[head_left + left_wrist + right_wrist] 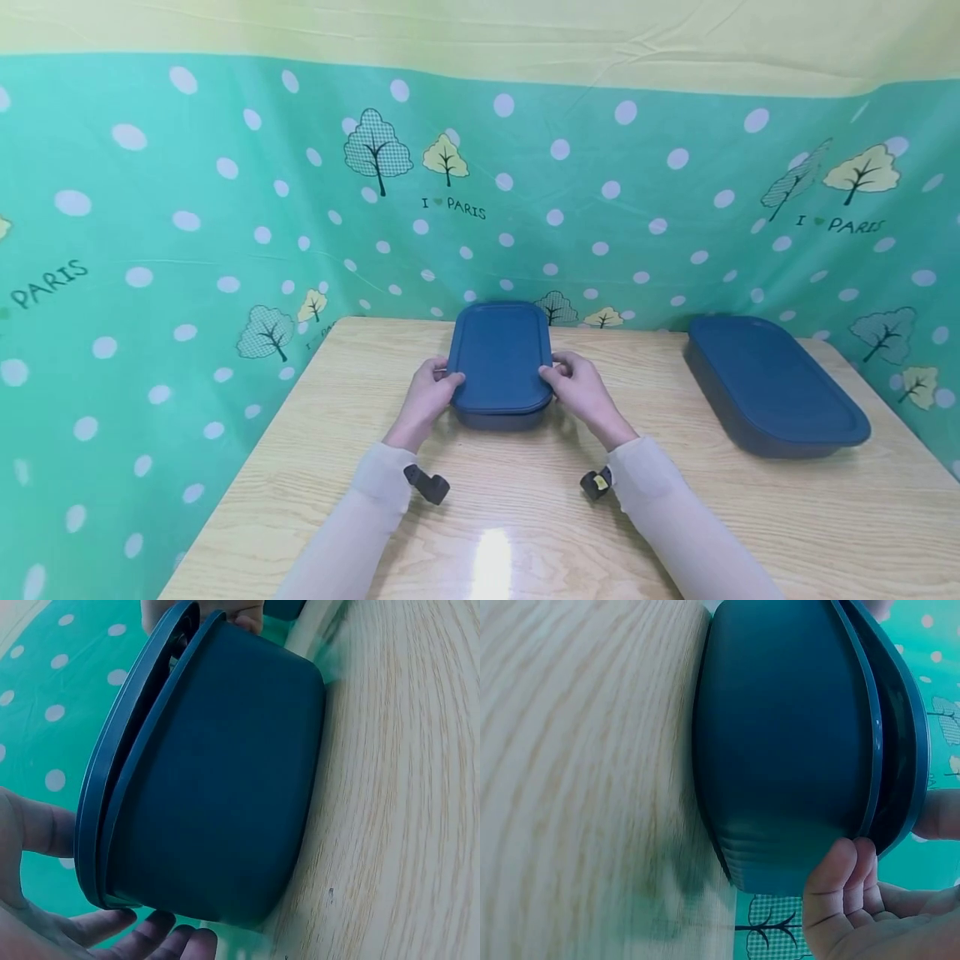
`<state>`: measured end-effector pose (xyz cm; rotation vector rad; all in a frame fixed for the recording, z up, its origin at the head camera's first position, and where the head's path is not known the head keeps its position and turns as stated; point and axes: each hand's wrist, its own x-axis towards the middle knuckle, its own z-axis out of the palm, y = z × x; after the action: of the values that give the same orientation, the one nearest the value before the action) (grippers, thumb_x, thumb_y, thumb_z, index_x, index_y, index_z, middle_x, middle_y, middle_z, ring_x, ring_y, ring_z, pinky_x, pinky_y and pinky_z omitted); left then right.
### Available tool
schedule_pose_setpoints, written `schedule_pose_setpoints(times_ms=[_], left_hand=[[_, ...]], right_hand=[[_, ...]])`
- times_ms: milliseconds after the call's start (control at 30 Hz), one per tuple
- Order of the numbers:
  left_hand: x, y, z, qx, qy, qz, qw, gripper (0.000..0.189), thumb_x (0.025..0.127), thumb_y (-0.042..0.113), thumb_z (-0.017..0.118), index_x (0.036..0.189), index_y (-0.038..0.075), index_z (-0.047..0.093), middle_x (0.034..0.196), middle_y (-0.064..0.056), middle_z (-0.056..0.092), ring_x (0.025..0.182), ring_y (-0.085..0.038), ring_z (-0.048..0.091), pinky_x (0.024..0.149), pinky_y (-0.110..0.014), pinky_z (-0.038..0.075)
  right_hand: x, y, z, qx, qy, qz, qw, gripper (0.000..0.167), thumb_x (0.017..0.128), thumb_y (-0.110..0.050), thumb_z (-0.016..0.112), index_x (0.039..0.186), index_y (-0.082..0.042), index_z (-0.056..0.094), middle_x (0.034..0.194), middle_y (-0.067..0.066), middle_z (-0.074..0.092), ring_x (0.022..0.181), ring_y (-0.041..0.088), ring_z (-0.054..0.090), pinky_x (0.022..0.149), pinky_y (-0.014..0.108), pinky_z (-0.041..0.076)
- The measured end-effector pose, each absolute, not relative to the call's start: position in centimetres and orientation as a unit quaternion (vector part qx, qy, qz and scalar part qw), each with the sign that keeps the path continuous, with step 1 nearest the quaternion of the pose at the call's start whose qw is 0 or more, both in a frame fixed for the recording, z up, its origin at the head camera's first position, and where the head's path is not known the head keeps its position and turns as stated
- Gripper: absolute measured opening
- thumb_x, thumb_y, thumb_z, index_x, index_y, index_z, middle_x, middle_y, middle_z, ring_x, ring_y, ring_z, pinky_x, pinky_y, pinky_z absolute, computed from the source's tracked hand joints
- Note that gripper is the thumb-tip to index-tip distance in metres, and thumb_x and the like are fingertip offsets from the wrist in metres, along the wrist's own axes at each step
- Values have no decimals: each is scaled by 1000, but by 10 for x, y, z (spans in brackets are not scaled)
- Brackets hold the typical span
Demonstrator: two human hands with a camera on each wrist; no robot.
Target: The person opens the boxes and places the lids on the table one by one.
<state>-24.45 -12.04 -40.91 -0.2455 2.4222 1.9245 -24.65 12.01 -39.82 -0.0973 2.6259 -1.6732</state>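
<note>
A blue rectangular lid [501, 354] lies over a dark blue food container [217, 772] on the table. Along the near side, a gap shows between lid and container rim in both wrist views. My left hand [427, 396] holds the lid's left edge, thumb on top and fingers below beside the container wall. On the opposite edge, my right hand [585, 393] pinches the lid between the thumb and curled fingers [832, 866]. The inside of the container is hidden.
A larger dark blue container [772, 383] with its lid on stands at the right of the wooden table [540, 517]. Behind and to the left hangs a green dotted cloth [600, 208] with printed trees. Each wrist carries a small black camera.
</note>
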Motion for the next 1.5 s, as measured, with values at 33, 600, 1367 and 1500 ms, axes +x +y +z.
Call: schedule_pose_setpoints(times_ms=[33, 600, 1367, 1500], left_hand=[[-244, -120, -409, -79, 782, 618, 19, 47, 93, 15, 57, 133, -2, 43, 123, -20, 52, 114, -32, 52, 95, -44, 45], [-243, -120, -411, -44, 834, 550, -9, 44, 93, 18, 56, 130, -5, 47, 121, -20, 56, 113, -32, 55, 95, -44, 46], [-230, -117, -391, 15, 903, 418, -97, 45, 86, 19, 65, 122, -5, 56, 122, -24, 52, 118, -36, 48, 100, -46, 39], [-228, -117, -387, 23, 908, 408, -94, 44, 86, 19, 66, 123, -4, 57, 120, -21, 54, 116, -34, 49, 99, -45, 40]], right_hand=[[-247, 120, -398, -33, 842, -538, 12, 50, 95, -23, 56, 135, 5, 45, 98, 14, 60, 74, 19, 56, 71, 43, 54], [-247, 121, -401, -35, 836, -547, 0, 47, 94, -19, 57, 133, 6, 47, 92, 12, 59, 71, 17, 54, 62, 33, 52], [-248, 120, -402, -32, 829, -559, 8, 48, 94, -18, 57, 134, 6, 46, 93, 12, 59, 71, 16, 54, 65, 35, 53], [-248, 120, -400, -30, 830, -556, 9, 49, 94, -19, 57, 134, 6, 45, 94, 12, 59, 73, 17, 54, 66, 35, 53]])
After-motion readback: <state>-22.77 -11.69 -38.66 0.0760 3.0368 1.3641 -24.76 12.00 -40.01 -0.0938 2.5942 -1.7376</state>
